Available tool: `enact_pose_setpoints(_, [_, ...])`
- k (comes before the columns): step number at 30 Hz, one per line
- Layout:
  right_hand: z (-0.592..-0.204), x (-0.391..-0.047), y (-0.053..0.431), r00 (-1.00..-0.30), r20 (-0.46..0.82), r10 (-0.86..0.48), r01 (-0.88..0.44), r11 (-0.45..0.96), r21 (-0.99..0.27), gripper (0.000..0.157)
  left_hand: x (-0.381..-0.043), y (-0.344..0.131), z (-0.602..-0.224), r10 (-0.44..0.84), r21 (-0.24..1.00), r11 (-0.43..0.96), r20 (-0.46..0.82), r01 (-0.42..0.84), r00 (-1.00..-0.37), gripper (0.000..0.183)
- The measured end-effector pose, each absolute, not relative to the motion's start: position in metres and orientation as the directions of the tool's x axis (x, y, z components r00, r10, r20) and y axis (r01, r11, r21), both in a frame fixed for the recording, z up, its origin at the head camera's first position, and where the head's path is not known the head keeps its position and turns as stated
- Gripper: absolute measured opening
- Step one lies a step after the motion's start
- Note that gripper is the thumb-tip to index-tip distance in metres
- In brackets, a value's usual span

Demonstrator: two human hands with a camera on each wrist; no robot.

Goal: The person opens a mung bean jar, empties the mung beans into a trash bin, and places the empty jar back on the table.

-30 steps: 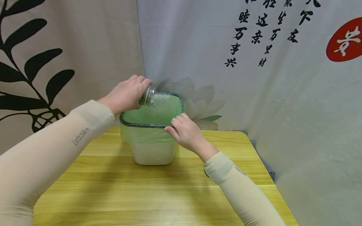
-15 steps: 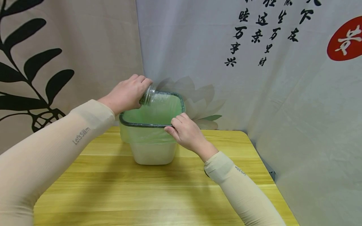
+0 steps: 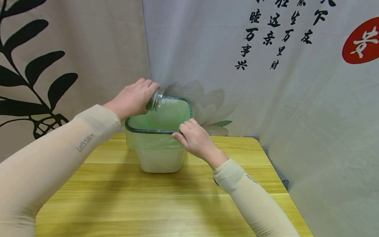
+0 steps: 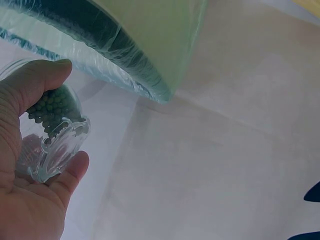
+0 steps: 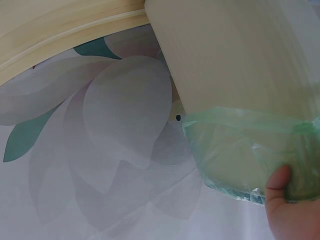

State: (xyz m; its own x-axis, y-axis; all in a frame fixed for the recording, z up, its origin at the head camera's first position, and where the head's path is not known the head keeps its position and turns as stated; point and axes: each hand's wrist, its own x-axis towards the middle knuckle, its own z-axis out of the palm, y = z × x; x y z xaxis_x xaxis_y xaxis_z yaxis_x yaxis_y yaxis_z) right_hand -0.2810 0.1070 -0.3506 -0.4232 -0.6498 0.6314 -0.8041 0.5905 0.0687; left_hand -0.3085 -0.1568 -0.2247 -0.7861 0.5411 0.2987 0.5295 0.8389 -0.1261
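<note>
My left hand [image 3: 133, 99] grips a clear glass jar [image 3: 155, 100] over the near-left part of a trash bin [image 3: 161, 162]. The jar is tilted, its mouth pointing right and down into the bin. In the left wrist view, small round green grains [image 4: 52, 106] show inside the jar, between thumb and fingers. A thin green plastic bag [image 3: 157, 142] lines the bin and folds over its dark rim [image 3: 148, 131]. My right hand [image 3: 195, 138] grips the near-right rim, thumb outside on the bag, the other fingers over the edge. The bin's bottom is hidden.
The bin stands upright near the back of a yellow wood-grain table [image 3: 165, 204]. Close behind it hangs a pale curtain [image 3: 201, 42] with black characters and a printed flower. The table's right edge slants away beside the right forearm.
</note>
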Motion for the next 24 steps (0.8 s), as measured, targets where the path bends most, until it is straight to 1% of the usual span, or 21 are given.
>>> enact_pose_setpoints(9, [-0.3498, -0.2805, 0.1071, -0.416, 0.634, -0.651, -0.805, 0.588, 0.075, 0.062, -0.3086, -0.1559, -0.2246, 0.552, -0.152, 0.832, 0.312, 0.533, -0.773, 0.075])
enact_pose_setpoints(24, [-0.349, -0.2792, 0.1077, -0.417, 0.634, -0.651, -0.803, 0.591, 0.078, 0.062, -0.3081, -0.1542, -0.2246, 0.551, -0.155, 0.834, 0.308, 0.53, -0.776, 0.074])
